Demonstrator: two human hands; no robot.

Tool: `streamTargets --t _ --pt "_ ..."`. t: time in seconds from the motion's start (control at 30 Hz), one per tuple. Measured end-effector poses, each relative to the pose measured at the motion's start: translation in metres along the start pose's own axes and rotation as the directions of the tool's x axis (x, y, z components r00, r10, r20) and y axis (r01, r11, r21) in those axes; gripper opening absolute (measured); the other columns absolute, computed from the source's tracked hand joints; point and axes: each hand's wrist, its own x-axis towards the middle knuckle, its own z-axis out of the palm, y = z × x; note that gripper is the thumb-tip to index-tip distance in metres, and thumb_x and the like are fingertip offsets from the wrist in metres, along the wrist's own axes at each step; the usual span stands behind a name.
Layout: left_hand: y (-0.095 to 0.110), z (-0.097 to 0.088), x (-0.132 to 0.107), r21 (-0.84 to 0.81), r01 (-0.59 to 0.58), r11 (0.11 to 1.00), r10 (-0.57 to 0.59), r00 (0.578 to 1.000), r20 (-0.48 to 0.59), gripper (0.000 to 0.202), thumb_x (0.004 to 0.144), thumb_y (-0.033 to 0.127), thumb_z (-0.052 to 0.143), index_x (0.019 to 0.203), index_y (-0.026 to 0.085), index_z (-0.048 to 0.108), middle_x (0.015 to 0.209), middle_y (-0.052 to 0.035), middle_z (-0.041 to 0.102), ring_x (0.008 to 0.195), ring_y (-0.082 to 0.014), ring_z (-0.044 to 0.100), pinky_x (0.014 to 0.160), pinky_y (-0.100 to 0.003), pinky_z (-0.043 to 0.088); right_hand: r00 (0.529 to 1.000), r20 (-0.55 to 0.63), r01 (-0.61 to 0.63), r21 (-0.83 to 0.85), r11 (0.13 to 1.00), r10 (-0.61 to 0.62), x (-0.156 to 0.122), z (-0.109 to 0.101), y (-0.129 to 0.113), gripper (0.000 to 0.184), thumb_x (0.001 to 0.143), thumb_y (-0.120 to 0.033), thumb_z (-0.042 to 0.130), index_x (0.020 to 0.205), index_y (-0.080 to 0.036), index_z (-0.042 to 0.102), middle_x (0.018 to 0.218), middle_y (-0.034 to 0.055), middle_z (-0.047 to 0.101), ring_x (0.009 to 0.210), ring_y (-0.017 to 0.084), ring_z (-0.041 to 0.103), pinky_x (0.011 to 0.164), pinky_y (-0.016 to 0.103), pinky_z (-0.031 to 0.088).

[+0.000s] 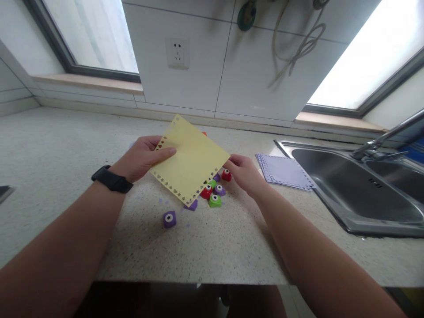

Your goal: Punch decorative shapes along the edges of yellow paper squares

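Observation:
A sheet of yellow paper (195, 154) is held tilted above the counter, with small punched shapes along three of its edges. My left hand (149, 157) grips its left edge, thumb on top and fingers underneath. At the right corner of the sheet, my right hand (243, 172) is closed on the paper, its fingertips partly hidden. Below the sheet lie several small craft punches, among them a red one (226, 175), a green one (215, 201) and a purple one (220, 190). Another purple punch (169, 219) sits apart, nearer the front. The paper covers part of the group.
A stack of pale lilac punched sheets (283, 171) lies at the right, its edge touching the rim of the steel sink (331, 221). Tiny paper bits dot the speckled counter (198, 256). A tiled wall with a socket (177, 53) stands behind.

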Motion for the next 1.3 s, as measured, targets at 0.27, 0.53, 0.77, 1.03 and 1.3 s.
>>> streamTargets --t 0.27,0.53,0.77,1.03,1.3 --pt "0.002 -0.006 -0.002 0.062 0.088 0.994 -0.098 0.975 0.198 0.029 0.067 0.027 0.089 0.095 0.022 0.082 0.082 -0.01 0.08 0.067 -0.0295 0.076 0.053 -0.035 0.062 0.994 0.027 0.105 -0.5 0.86 -0.106 -0.002 0.004 -0.008 0.028 0.093 -0.043 0.06 0.094 -0.023 0.081 0.102 0.0139 0.071 0.104 0.032 0.061 0.093 0.049 0.044" --pt "0.002 -0.006 -0.002 0.149 0.137 0.979 -0.18 0.926 0.331 0.023 0.07 0.026 0.086 0.093 0.022 0.084 0.084 -0.0122 0.081 0.065 -0.0289 0.076 0.05 -0.032 0.061 0.998 0.023 0.064 -0.58 0.812 -0.063 0.003 0.005 0.001 0.047 0.096 -0.056 0.049 0.083 -0.023 0.08 0.096 0.014 0.072 0.095 0.03 0.062 0.085 0.046 0.043" --pt "0.003 -0.005 -0.001 0.149 0.131 0.98 -0.179 0.91 0.375 0.023 0.07 0.02 0.086 0.092 0.026 0.084 0.082 -0.0084 0.081 0.065 -0.0285 0.077 0.05 -0.032 0.062 0.995 0.073 0.095 -0.628 0.772 -0.063 0.004 0.005 0.003 0.054 0.099 -0.059 0.041 0.084 -0.026 0.081 0.089 0.0131 0.072 0.087 0.028 0.063 0.077 0.041 0.043" --pt "0.0 -0.008 0.001 -0.08 0.167 0.983 -0.141 0.955 0.259 0.028 0.072 0.025 0.086 0.1 0.019 0.081 0.089 -0.0133 0.081 0.072 -0.029 0.077 0.06 -0.035 0.064 0.975 0.163 0.223 -0.7 0.678 -0.153 0.002 0.002 0.005 0.058 0.102 -0.053 0.04 0.073 -0.023 0.08 0.084 0.014 0.071 0.082 0.027 0.061 0.081 0.044 0.043" --pt "-0.01 -0.013 0.022 -0.253 -0.065 0.965 0.039 0.993 -0.11 0.025 0.079 0.024 0.079 0.102 0.013 0.077 0.102 -0.0144 0.079 0.084 -0.0242 0.076 0.068 -0.029 0.063 0.96 0.219 0.281 -0.716 0.639 -0.177 -0.001 0.003 0.002 0.051 0.103 -0.052 0.041 0.091 -0.025 0.082 0.103 0.0129 0.075 0.095 0.03 0.063 0.087 0.045 0.044"
